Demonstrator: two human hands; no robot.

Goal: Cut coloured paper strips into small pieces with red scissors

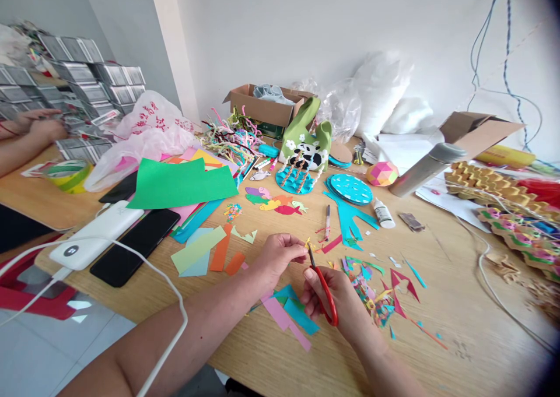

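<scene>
A small yellow paper piece (308,244) is pinched between the left hand's (280,256) fingertips above the wooden table (455,292); the right hand's (335,299) fingers curl around red-handled metal scissors (325,288). Beyond, an open brown cardboard box (258,109) holds crumpled pale-blue material (273,94). A white cable (185,315) crosses before the left forearm (214,312).

Our one head-worn camera, looking forward and down from our side of a wooden table (468,312), our left hand (280,258) and right hand (330,298) near us below centre, a white wall (280,35) facing us beyond, corners darkened at right.
</scene>
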